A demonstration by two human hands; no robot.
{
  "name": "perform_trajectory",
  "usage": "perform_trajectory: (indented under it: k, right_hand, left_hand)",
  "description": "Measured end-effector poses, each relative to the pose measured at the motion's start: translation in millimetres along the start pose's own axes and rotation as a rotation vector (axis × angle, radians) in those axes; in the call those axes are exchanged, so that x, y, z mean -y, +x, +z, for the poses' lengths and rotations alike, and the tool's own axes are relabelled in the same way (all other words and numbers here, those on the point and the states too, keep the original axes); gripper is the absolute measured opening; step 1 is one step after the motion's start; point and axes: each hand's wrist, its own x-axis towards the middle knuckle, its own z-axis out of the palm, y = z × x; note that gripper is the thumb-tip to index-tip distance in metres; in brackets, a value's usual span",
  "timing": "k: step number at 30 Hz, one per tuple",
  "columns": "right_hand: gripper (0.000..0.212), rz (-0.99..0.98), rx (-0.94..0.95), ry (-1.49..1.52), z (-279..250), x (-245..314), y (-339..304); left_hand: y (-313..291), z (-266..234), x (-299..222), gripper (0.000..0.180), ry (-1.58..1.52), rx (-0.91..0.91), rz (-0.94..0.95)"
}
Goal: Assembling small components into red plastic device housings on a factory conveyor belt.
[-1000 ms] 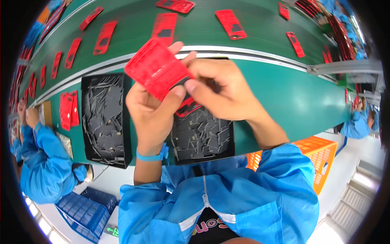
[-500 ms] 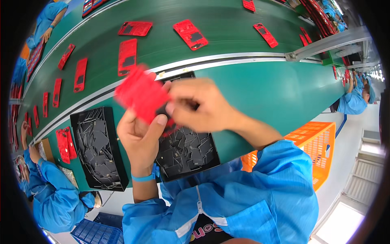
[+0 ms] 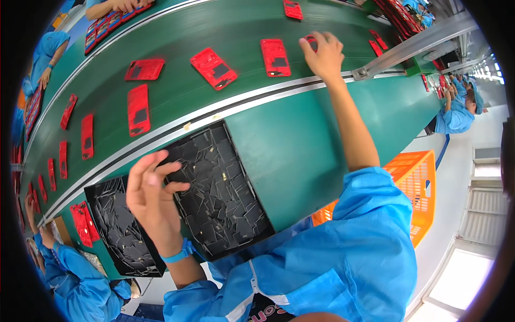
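Note:
At the far side my right hand [image 3: 324, 53] reaches over the conveyor belt, its fingers closed over a red phone housing [image 3: 309, 42] that they partly cover. Just left of it, another red phone housing [image 3: 275, 57] with a dark patch lies flat on the belt. My left hand [image 3: 155, 198] is raised with its fingers bent and apart, nothing in it. It hovers beside a black tray [image 3: 249, 185] filled with thin dark grey square pieces [image 3: 220, 188].
More red housings [image 3: 213, 68] lie spaced along the green belt [image 3: 177, 88]. A second black tray [image 3: 150, 265] of grey pieces stands at left, near stacked red housings [image 3: 84, 224]. An orange crate [image 3: 421, 188] is at right. Co-workers in blue [image 3: 83, 279] sit nearby.
The red housing that was in my hands is out of them, and one more lies on the belt. My right hand has moved out to another housing; my left has opened. The view has shifted.

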Motion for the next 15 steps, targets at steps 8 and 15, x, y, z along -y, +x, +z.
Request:
perform_trajectory:
  k: [8, 15]
  right_hand:
    - [0.052, -0.055, 0.223, 0.374, 21, -37, 22]
    - [0.081, 0.561, 0.164, -0.331, 36, -182, 123]
  left_hand:
    - [13, -34, 16, 0.036, 0.010, -0.073, 0.108]
    - [28, -53, 23, 0.042, 0.042, -0.019, 0.168]
